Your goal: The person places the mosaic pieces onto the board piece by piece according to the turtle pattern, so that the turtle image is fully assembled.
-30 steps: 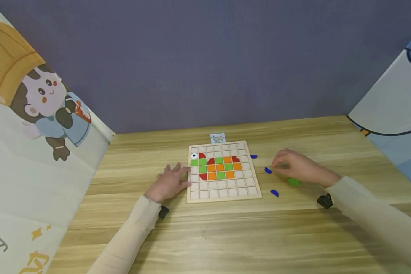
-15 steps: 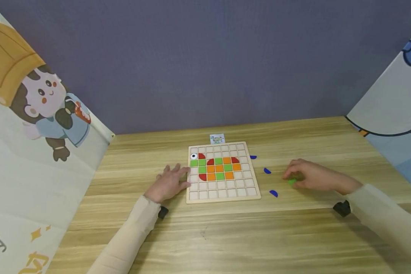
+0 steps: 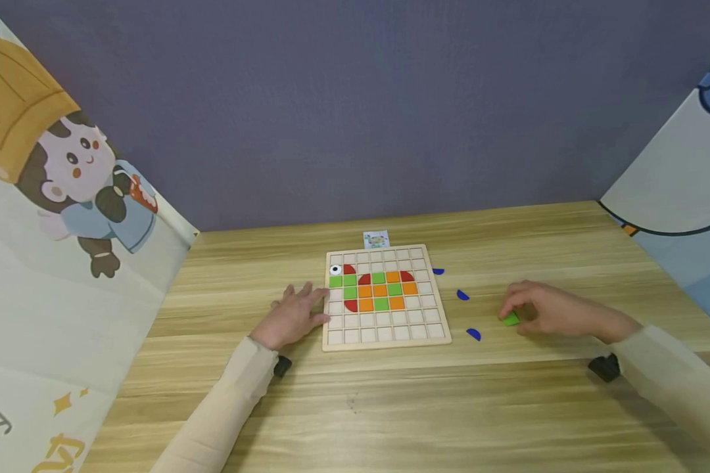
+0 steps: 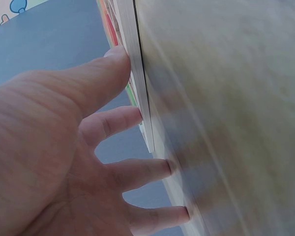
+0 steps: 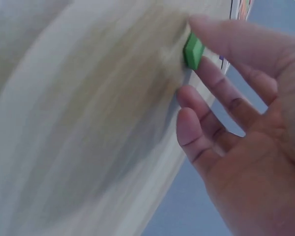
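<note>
My right hand [image 3: 553,312] pinches a small green tile [image 3: 511,319] low over the table, right of the board. In the right wrist view the green tile [image 5: 193,51] sits between thumb and a fingertip, the other fingers bent. A square wooden grid board [image 3: 384,332] lies in the middle, holding green, orange and red tiles and a white eye piece [image 3: 335,269] in an animal-like shape. My left hand [image 3: 292,316] lies spread at its left edge; in the left wrist view the thumb [image 4: 105,69] touches the board's side and fingertips reach the tabletop.
Three blue rounded pieces lie right of the board: one by its edge [image 3: 438,271], one midway [image 3: 463,295], one nearer me [image 3: 473,334]. A small picture card [image 3: 376,238] lies behind the board. A dark blue-grey panel [image 3: 390,118] rises behind the table [image 3: 355,407].
My right hand has moved right and nearer me, from beside the middle blue piece to the green tile, and now pinches it. The left hand and board stay in place.
</note>
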